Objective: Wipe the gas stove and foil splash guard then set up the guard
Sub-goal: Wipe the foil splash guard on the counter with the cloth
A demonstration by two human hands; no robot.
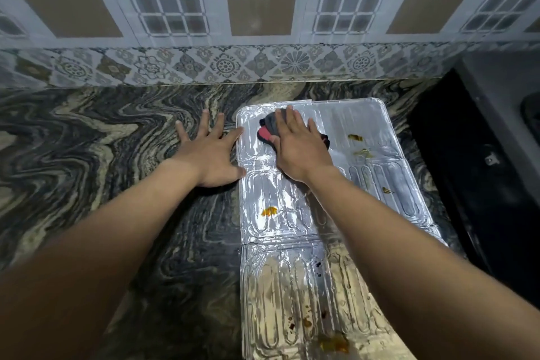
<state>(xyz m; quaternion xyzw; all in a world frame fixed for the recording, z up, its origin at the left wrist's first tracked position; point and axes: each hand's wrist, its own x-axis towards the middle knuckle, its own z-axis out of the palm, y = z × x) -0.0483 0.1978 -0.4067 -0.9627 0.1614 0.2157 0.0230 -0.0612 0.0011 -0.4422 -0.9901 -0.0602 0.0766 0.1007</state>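
Note:
The foil splash guard (377,137) lies flat on the marbled countertop (96,137), folded panels running from the far wall toward me. Orange and brown stains dot its middle, right side and near end. My right hand (301,146) presses flat on a dark grey and red cloth (267,128) at the guard's far left part, fingers straight. My left hand (209,152) rests spread on the counter, its fingers touching the guard's left edge. The black gas stove (491,161) sits dim at the far right.
A patterned tile wall (263,23) rises behind the counter. The guard's right side lies close against the stove's edge. The swirled counter stretches wide to the left of my left hand.

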